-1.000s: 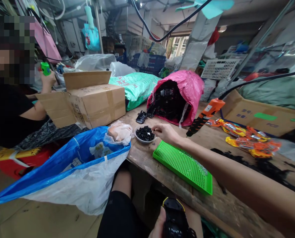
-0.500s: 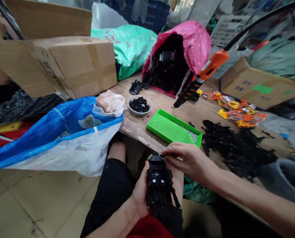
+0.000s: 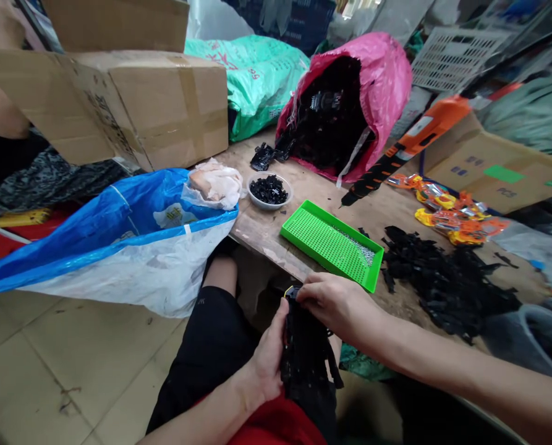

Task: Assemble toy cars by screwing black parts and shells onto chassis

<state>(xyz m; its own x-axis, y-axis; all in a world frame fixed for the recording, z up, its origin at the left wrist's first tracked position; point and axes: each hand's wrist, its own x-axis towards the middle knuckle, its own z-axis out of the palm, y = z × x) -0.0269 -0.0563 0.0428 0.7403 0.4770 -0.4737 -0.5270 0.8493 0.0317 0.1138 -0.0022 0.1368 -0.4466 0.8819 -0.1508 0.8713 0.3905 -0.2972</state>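
Note:
My left hand (image 3: 269,361) is wrapped round a black plastic toy assembly (image 3: 306,358), held upright over my lap with a yellow edge at its far end. At that end, my right hand (image 3: 343,303) has its fingers pinched together against the plastic; whatever lies between them is hidden. Just beyond my right hand, a green perforated tray (image 3: 309,238) carries small metal screws (image 3: 365,252) in its right part. An orange and black electric screwdriver (image 3: 410,145) hangs tip-down behind the tray.
A bowl of small black parts (image 3: 269,189) stands left of the tray. Right lie a heap of black pieces (image 3: 442,275) and orange-yellow toy parts (image 3: 461,216). Behind are a pink sack (image 3: 387,74) and a cardboard box (image 3: 174,114). A blue-white sack (image 3: 164,266) gapes at left. Another person's arm (image 3: 2,105) shows far left.
The toy assembly has turned in my left hand, so its face with white spots no longer shows. My right fingers have moved in over its far end. The whole view has shifted slightly.

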